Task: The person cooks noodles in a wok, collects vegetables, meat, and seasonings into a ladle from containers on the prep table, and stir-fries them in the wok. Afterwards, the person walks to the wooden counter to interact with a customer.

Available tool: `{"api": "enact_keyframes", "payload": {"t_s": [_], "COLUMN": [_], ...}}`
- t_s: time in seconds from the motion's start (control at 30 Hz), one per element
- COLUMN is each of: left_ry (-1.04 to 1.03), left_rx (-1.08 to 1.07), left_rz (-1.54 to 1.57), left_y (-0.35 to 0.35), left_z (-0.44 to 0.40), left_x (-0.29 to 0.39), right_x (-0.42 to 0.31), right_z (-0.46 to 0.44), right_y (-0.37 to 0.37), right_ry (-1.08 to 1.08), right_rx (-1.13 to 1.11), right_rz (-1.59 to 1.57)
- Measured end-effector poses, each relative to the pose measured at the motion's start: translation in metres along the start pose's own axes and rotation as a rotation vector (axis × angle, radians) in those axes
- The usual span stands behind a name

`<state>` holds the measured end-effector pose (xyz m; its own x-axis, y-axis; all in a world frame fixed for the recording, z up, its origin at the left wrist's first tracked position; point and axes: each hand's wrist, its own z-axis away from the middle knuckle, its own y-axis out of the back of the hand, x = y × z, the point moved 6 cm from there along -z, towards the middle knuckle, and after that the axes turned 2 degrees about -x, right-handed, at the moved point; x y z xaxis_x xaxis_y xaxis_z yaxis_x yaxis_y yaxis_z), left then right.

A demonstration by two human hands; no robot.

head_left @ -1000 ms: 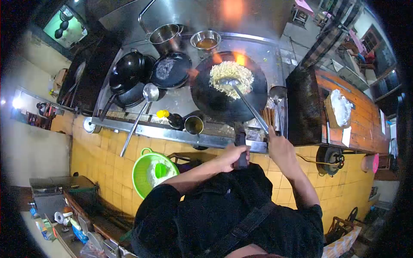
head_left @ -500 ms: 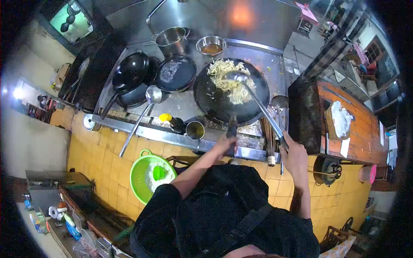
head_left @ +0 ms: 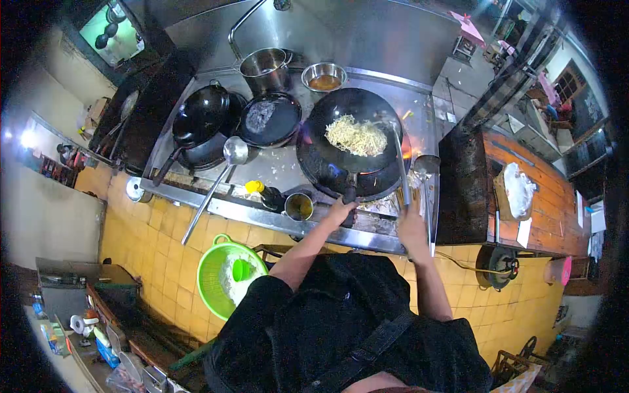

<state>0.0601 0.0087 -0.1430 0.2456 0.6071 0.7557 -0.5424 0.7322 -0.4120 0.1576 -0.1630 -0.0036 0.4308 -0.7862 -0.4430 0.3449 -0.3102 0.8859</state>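
My left hand (head_left: 341,213) is closed around the handle of a black wok (head_left: 350,103), which is tilted over the burner. Pale noodle-like strips of food (head_left: 357,136) lie bunched in the wok's middle. In my closed right hand (head_left: 411,233) is a long-handled metal ladle (head_left: 402,164); its head, at the wok's right side, is blurred. Flames (head_left: 407,148) show beside the wok's right rim. Near my left hand stand a metal cup (head_left: 299,206) and a dark bottle with a yellow cap (head_left: 270,195).
Left on the stove are a flat black pan (head_left: 270,120), a lidded black wok (head_left: 200,116) and another ladle (head_left: 236,150). Behind stand a steel pot (head_left: 265,69) and a steel bowl (head_left: 324,77). A green basket (head_left: 208,278) sits below left; a wooden table (head_left: 553,196) is at right.
The wok has tilted up off the burner, and the food has gathered in its middle. My right hand has moved left and down, taking the ladle to the right rim. Flames now show.
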Motion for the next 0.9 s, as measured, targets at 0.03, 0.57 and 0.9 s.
{"api": "enact_keyframes", "payload": {"t_s": [0.03, 0.57, 0.9], "left_ry": [0.001, 0.001, 0.004], "left_rx": [-0.001, -0.015, -0.116], "left_rz": [-0.004, -0.023, 0.03], "left_y": [0.001, 0.005, 0.003], "left_z": [0.0, -0.007, -0.009], "left_x": [-0.001, -0.006, -0.013], "right_x": [0.006, -0.037, -0.041], "right_z": [0.0, -0.015, -0.011], "right_y": [-0.024, -0.023, 0.033], "right_ry": [-0.029, 0.107, 0.241], "right_rx": [0.045, -0.163, -0.166], "right_rz": [-0.098, 0.254, 0.394]}}
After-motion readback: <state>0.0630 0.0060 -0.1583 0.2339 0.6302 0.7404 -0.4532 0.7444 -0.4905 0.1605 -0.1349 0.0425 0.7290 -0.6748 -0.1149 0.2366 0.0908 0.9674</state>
